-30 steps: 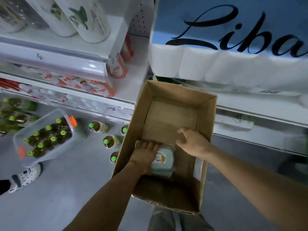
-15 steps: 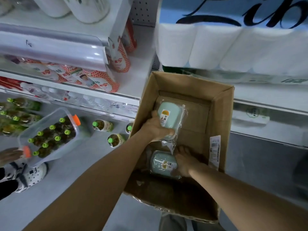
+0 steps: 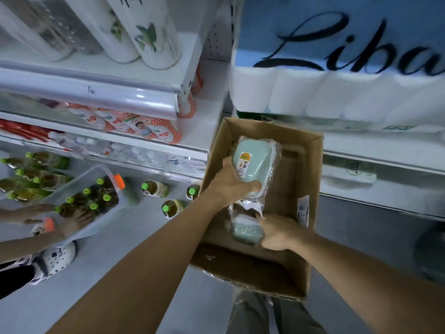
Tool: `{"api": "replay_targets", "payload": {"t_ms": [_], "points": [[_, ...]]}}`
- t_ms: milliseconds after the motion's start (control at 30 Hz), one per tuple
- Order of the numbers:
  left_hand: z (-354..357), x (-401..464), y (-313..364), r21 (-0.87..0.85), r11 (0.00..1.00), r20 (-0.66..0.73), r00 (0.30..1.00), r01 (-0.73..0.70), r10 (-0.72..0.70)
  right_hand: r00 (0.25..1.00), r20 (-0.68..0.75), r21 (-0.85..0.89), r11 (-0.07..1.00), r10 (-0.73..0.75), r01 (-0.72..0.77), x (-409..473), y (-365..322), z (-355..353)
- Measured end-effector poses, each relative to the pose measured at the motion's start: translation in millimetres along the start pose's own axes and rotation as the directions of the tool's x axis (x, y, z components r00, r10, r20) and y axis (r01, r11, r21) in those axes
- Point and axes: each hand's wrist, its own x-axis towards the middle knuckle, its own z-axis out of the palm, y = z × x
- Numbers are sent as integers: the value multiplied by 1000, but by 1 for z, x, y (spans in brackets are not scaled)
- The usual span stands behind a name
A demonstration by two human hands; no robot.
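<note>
An open cardboard box (image 3: 310, 179) sits in front of me against the shelves. My left hand (image 3: 228, 183) grips a mint-green wrapped pack (image 3: 254, 162) with an orange label, lifted above the box's inside. Lower in the box, my right hand (image 3: 279, 231) holds a second mint-green wrapped pack (image 3: 245, 231) by its right side, its clear wrapper crinkled above it.
White shelves (image 3: 134, 138) carry packs at left; a large tissue-roll pack (image 3: 337, 92) sits at upper right. On the floor stand green-capped bottles (image 3: 154, 188) and a clear bin of bottles (image 3: 89, 198), which another person's hands (image 3: 79, 219) touch beside a white shoe (image 3: 56, 257).
My left hand lifted the first green pack out of the box bottom and keeps it raised. My right hand took hold of the second pack. Another person's hands reached the bottle bin.
</note>
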Motion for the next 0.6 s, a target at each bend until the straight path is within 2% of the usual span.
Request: {"api": "replay_targets", "payload": {"t_ms": [67, 167, 233, 333, 467, 600], "points": [[-18, -19, 18, -45, 998, -24, 999, -39, 38, 1000, -23, 75, 997, 9, -8, -26, -1, -23], [-44, -51, 43, -77, 992, -82, 992, -102, 95, 985, -167, 173, 985, 37, -8, -64, -2, -63], [-58, -73, 60, -16, 988, -118, 982, -151, 148, 966, -245, 298, 954, 87, -11, -90, 1, -93], [-76, -107, 91, 106, 974, -166, 962, -201, 217, 944, -316, 462, 884, 92, 69, -137, 3, -134], [-98, -152, 133, 137, 940, -188, 923, -314, 336, 905, -420, 533, 826, 68, 185, -202, 2, -180], [-121, -197, 168, 206, 890, -225, 866, -406, 447, 891, -452, 455, 850, -37, 265, -274, -3, -220]]}}
